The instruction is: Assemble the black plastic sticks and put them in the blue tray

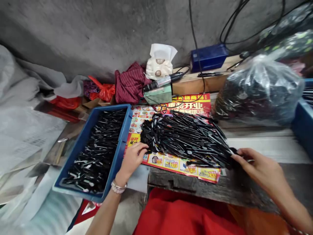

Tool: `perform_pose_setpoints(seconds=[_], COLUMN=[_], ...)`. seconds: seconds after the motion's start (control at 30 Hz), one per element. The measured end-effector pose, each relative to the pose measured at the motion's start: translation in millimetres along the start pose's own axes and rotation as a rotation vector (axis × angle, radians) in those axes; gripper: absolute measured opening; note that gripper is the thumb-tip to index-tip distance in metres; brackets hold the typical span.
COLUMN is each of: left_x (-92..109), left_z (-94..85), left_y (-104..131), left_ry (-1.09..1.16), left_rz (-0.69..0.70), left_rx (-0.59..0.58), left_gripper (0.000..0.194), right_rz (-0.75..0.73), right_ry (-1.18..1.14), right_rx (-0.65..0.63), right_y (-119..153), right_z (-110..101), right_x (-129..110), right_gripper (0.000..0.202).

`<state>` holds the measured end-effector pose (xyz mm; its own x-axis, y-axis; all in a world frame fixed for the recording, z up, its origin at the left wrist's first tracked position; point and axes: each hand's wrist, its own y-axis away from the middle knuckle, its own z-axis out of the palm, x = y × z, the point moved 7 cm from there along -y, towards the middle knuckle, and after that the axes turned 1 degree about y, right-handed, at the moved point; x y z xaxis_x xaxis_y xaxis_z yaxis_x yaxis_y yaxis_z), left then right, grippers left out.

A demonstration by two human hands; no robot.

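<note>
A broad pile of thin black sticks with rounded ends (186, 137) lies across a printed red and yellow flyer (207, 174) on the bench. At the pile's left end is my left hand (133, 156), its fingers curled together beside the black pieces; what they hold, if anything, is too small to name. My right hand (254, 163) pinches the end of a black stick at the pile's right edge, with a dark rounded piece by the fingertips. To the left, a blue crate (119, 147) holds many similar black pieces.
Behind the pile are a green box (158, 95), a pen-like tool (163, 81), a tissue pack (158, 68), maroon cloth (130, 83) and a blue box (209, 58). A filled clear bag (260, 89) and another blue crate (302, 119) stand right. Cables hang behind.
</note>
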<state>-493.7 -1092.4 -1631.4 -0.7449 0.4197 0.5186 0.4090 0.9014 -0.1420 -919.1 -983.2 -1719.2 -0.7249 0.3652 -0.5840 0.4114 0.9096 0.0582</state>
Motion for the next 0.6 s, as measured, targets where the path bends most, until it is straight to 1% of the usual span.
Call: perform_pose_setpoints(seconds=[0.07, 0.13, 0.23, 0.33, 0.4, 0.43, 0.53, 0.6], left_x=[-2, 3, 19, 29, 30, 30, 31, 37], left_z=[12.8, 26.7, 51.8, 72.1, 77.3, 77.7, 73.8, 72.5], left_y=[5, 7, 8, 8, 7, 7, 6, 6], left_ry=[-0.011, -0.032, -0.109, -0.199, -0.221, -0.215, -0.151, -0.097], left_rz=[0.008, 0.060, 0.167, 0.234, 0.259, 0.271, 0.308, 0.334], left_rx=[-0.012, -0.028, -0.075, -0.107, -0.107, -0.105, -0.085, -0.078], left_gripper=[0.018, 0.019, 0.026, 0.025, 0.022, 0.022, 0.020, 0.021], right_rz=[0.055, 0.128, 0.308, 0.500, 0.575, 0.596, 0.646, 0.675], right_ry=[-0.197, -0.515, -0.966, -1.275, -1.409, -1.457, -1.544, -1.549], right_rx=[-0.020, -0.110, -0.317, -0.516, -0.601, -0.617, -0.597, -0.565], right_y=[14, 29, 56, 84, 96, 100, 103, 103], right_z=[-2, 8, 39, 71, 84, 87, 90, 88], right_x=[-11, -25, -51, -76, -89, -93, -95, -91], right_gripper=[0.038, 0.041, 0.044, 0.039, 0.035, 0.033, 0.028, 0.026])
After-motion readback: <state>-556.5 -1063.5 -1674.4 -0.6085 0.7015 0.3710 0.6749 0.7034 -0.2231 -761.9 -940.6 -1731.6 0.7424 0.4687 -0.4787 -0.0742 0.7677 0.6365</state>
